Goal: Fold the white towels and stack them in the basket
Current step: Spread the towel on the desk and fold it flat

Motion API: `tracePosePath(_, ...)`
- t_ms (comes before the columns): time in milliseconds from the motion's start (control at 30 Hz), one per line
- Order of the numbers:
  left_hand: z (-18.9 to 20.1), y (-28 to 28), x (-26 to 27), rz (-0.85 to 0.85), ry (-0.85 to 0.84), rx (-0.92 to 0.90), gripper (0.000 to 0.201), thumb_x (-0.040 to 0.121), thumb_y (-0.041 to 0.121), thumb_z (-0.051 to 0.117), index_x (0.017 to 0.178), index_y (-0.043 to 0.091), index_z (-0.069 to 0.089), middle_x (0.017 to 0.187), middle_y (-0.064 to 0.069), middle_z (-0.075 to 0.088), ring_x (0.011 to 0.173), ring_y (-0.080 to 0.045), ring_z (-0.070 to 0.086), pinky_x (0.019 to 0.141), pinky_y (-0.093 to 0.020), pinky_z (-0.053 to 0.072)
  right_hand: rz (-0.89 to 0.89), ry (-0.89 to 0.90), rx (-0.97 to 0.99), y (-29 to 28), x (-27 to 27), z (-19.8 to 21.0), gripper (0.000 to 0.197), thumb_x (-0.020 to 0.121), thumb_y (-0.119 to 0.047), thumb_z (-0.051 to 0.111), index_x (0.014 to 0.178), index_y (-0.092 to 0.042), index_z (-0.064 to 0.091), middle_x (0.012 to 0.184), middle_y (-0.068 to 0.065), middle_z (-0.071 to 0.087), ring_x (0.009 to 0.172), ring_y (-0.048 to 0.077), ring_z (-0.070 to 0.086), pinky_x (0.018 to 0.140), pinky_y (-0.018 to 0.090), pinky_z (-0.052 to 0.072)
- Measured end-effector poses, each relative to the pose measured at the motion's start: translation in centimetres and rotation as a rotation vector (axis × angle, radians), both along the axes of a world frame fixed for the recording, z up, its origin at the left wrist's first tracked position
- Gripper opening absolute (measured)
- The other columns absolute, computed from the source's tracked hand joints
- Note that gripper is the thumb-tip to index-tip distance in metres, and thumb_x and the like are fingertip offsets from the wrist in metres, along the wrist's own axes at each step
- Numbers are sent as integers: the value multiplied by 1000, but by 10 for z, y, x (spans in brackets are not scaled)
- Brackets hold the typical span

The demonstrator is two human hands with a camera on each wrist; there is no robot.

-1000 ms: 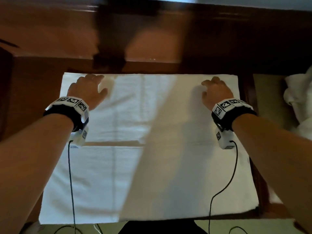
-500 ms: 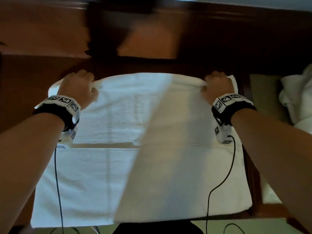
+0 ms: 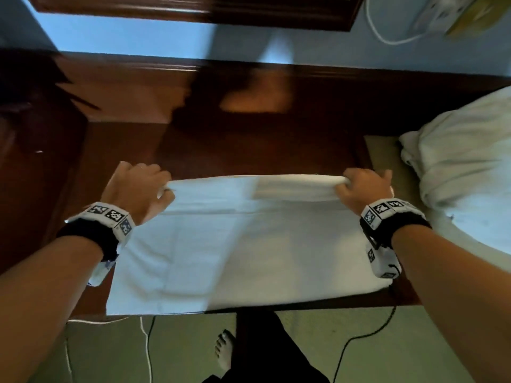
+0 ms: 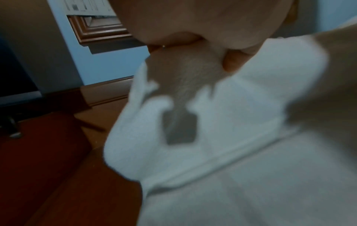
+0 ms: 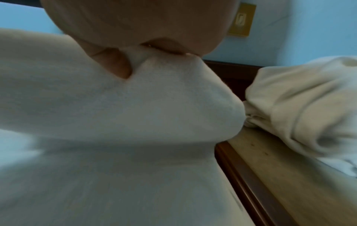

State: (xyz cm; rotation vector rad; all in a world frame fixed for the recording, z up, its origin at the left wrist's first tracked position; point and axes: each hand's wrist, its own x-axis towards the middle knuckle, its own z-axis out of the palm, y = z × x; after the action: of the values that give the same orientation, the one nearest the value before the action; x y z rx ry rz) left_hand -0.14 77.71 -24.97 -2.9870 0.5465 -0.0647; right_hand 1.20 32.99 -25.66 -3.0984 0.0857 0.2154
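A white towel (image 3: 235, 244) lies spread on a dark wooden table (image 3: 249, 145), its near edge at the table's front. My left hand (image 3: 138, 186) grips the towel's far left corner and my right hand (image 3: 362, 187) grips the far right corner. The far edge is lifted off the table and stretched between both hands. In the left wrist view the towel (image 4: 231, 137) bunches under my thumb. In the right wrist view the towel (image 5: 135, 122) is pinched between thumb and fingers. No basket is in view.
A heap of unfolded white towels (image 3: 467, 172) lies on a lighter surface (image 3: 381, 153) to the right of the table; it also shows in the right wrist view as the heap (image 5: 309, 99). A blue wall (image 3: 138, 37) stands behind. Cables (image 3: 359, 341) hang over the floor by my foot (image 3: 224, 349).
Both hands took hold of the towel's far corners, lifted the far edge off the table and drew it toward me. More bare table shows beyond the towel.
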Motion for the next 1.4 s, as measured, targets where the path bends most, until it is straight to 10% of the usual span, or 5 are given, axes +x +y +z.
tracePosePath(400,-117,-10,-194,76,246,64,18,73,19,76,84,18,62,79,-6,55,73,-32,58,67,-46,41,20,365,-301,-24,-179,-89,19,89,-29,50,106,-27,56,113,-3,56,112,23,47,94,47,29)
tracePosePath(567,-129,-22,-194,66,238,16,40,78,23,72,115,10,63,97,-17,59,82,-39,60,67,-49,44,114,171,-266,-29,-202,-106,27,71,-12,71,97,-15,64,101,10,58,91,34,54,79,49,38)
tracePosePath(767,-136,-47,-172,55,362,16,66,79,19,78,141,11,55,138,-26,52,113,-53,58,61,-59,57,186,257,-53,-36,-181,-122,59,78,-1,62,135,-7,50,144,23,44,131,44,43,94,56,50)
tracePosePath(867,-141,-40,-147,151,398,-106,53,99,25,53,151,21,42,157,-16,36,137,-47,41,86,-65,53,155,213,84,-42,-154,-125,57,86,4,52,142,-6,47,152,21,37,139,43,35,103,54,44)
tracePosePath(1400,-169,-13,-186,-27,283,-86,84,85,22,73,156,29,30,165,-11,19,143,-52,26,101,-76,31,281,114,67,-64,-202,-152,81,76,13,57,150,-17,40,158,17,31,143,46,28,104,62,39)
